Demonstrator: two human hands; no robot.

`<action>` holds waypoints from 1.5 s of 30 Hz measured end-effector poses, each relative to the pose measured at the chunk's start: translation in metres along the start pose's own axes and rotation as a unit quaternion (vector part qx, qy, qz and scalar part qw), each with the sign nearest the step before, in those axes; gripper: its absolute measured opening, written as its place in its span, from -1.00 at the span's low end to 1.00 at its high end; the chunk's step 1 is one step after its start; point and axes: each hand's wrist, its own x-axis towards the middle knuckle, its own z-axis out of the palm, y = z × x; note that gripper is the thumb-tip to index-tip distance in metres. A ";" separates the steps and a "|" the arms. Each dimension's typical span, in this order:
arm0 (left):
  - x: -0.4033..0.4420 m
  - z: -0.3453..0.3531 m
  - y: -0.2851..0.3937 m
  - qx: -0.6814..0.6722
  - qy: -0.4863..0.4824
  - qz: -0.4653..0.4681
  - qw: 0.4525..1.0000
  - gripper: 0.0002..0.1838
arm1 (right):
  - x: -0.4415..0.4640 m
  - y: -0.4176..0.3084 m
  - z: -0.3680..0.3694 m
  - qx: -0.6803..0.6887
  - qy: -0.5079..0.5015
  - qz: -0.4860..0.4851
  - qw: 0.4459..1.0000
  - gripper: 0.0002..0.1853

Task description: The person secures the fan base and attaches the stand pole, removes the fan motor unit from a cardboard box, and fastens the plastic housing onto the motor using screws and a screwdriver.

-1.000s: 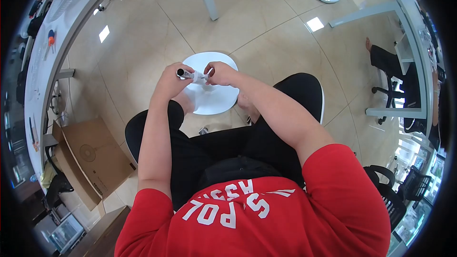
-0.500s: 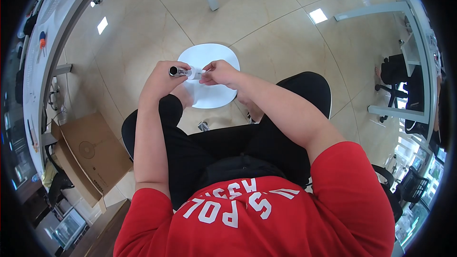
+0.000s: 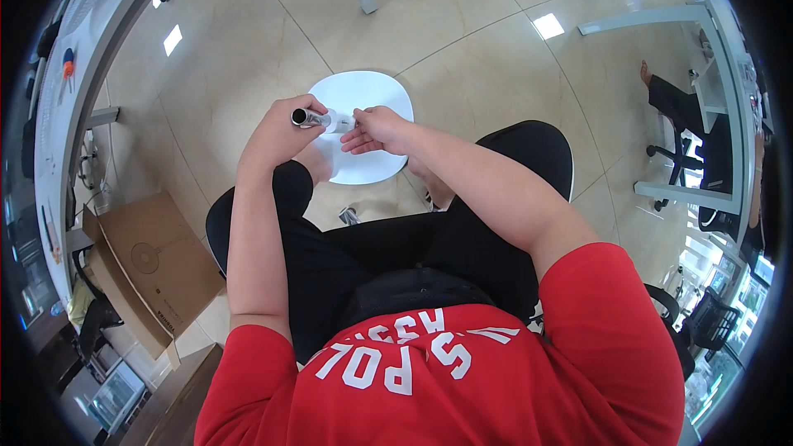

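Note:
A chrome tube (image 3: 310, 118) with a dark open end points up toward me, and my left hand (image 3: 285, 128) is closed around it. Beyond my left fingers, a white collar (image 3: 339, 122) shows around the tube's lower part. My right hand (image 3: 378, 130) is at the collar's right side, thumb and index finger pinched together there, the other fingers stretched out. What small thing that pinch holds, if any, is too small to make out. Below both hands, a white rounded base (image 3: 368, 167) lies flat on the floor between my feet.
An open cardboard box (image 3: 157, 260) with a fan drawing stands at the left. A long white desk (image 3: 62, 124) carries an orange-handled screwdriver (image 3: 68, 64). A metal piece (image 3: 349, 215) lies near my seat. Another person's dark-clothed leg (image 3: 673, 103) is at the right by an office chair.
My right hand's lower fingers have uncurled and spread at the collar. The left hand keeps its hold on the tube. At the right, the other person's leg has come further into view.

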 end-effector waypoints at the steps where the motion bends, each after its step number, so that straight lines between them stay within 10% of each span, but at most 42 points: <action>1: 0.000 0.000 0.000 -0.004 0.000 -0.001 1.000 -0.75 | -0.001 -0.002 0.001 -0.001 -0.001 0.002 1.000 -0.52; 14: 0.001 -0.002 -0.003 0.001 -0.002 0.015 1.000 -0.75 | 0.008 0.004 -0.008 -0.133 -0.027 0.050 0.989 -0.40; 23: 0.000 -0.001 -0.001 0.006 -0.001 0.009 1.000 -0.74 | 0.026 0.014 -0.007 -0.071 0.085 -0.100 0.989 -0.65; 45: 0.001 -0.001 -0.004 0.009 0.000 0.005 1.000 -0.75 | 0.004 -0.008 -0.001 -0.012 0.026 0.022 0.999 -0.61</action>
